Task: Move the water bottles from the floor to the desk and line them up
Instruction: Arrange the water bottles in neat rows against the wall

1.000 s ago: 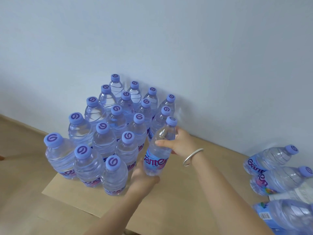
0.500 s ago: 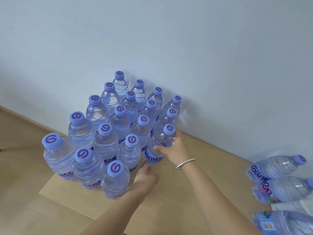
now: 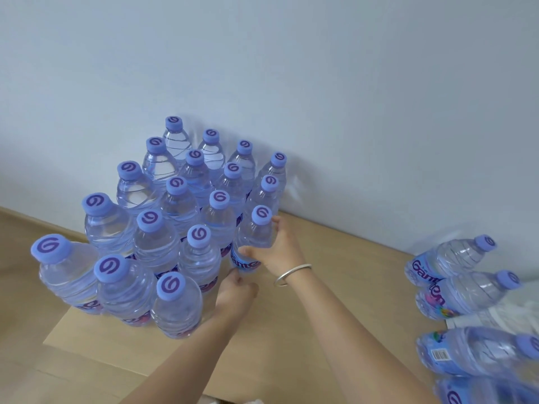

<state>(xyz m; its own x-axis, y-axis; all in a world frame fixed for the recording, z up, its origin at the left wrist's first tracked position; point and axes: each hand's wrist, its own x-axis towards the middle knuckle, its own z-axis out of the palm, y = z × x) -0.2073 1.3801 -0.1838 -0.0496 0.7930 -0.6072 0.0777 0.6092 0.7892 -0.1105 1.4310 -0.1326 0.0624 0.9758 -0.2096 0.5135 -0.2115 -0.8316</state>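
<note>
Several clear water bottles with purple caps stand upright in rows (image 3: 175,217) on the light wooden desk (image 3: 335,287) against the white wall. My right hand (image 3: 284,246), with a silver bangle on the wrist, grips the newest bottle (image 3: 256,231) at the right end of the block; it stands upright beside the others. My left hand (image 3: 236,293) is at that bottle's base, fingers curled against it. More bottles (image 3: 455,269) lie on their sides at the right edge.
The desk's left corner edge (image 3: 49,342) drops to a wooden floor (image 3: 26,287). White plastic wrap (image 3: 501,313) lies under the sideways bottles. Bare desk surface stretches between the upright block and the lying bottles.
The bottle in my hands went from tilted and lifted to upright, pushed left into the right-hand row. Both hands moved with it toward the block.
</note>
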